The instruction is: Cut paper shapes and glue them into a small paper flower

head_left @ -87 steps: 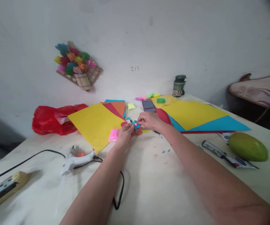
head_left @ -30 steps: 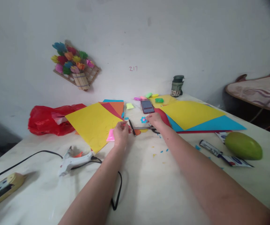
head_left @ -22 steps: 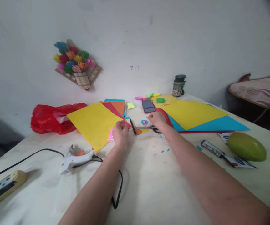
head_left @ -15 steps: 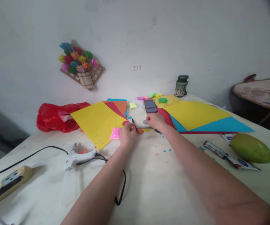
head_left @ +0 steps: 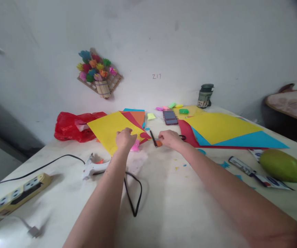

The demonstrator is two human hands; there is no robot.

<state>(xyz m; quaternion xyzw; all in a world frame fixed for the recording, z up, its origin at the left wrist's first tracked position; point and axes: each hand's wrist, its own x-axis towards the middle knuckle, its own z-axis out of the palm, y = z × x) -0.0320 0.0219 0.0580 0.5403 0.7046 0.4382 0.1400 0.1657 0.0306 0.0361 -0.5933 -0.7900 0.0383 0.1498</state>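
My left hand is over the yellow paper sheet, fingers slightly apart with nothing visible in them. Just right of it lie red paper circles, and a pink packet shows behind the wrist. My right hand is low over the table, fingers bent together; what they pinch, if anything, is hidden. Beside its fingertips are a black pen and an orange paper piece. A black loop, perhaps a scissors handle, sticks out behind that hand.
A glue gun with a black cord and a power strip lie left. Behind are a red plastic bag and a phone. Coloured sheets, a marker and a green mango-like fruit are right; paper scraps lie nearby.
My left hand has moved left and up, away from the pen and circles, onto the yellow sheet. The small blue piece by my right fingertips is out of sight. The view has shifted slightly.
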